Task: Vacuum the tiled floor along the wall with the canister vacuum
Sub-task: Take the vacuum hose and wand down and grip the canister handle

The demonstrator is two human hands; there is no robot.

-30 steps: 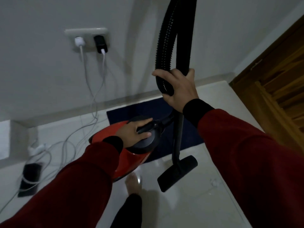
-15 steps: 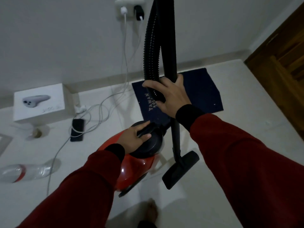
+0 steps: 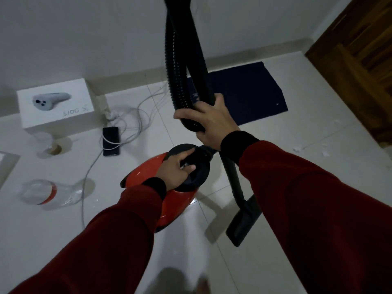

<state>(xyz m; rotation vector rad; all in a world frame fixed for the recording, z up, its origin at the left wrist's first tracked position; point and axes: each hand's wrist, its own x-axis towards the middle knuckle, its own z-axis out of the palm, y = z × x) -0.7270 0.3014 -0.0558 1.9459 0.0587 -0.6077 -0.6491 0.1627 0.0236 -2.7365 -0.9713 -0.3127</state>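
A red canister vacuum (image 3: 176, 205) with a black top sits on the white tiled floor (image 3: 297, 132) at centre. My left hand (image 3: 177, 169) grips the black handle on its top. My right hand (image 3: 210, 120) is closed around the black ribbed hose (image 3: 176, 66) and the rigid wand (image 3: 199, 60) together, above the canister. The wand runs down to the black floor nozzle (image 3: 244, 223), which rests on the tiles right of the canister. The wall and its skirting run across the top of the view.
A dark blue mat (image 3: 250, 90) lies by the wall. White cables (image 3: 137, 115) trail to a phone (image 3: 111, 141) on the floor. A white box (image 3: 57, 109) and a clear plastic bottle (image 3: 48, 193) lie at left. A wooden door (image 3: 360, 60) stands at right.
The view has tilted down and swung left, so the wall socket is out of sight and the box and bottle show. Both hands keep their holds; canister and nozzle sit further from the mat.
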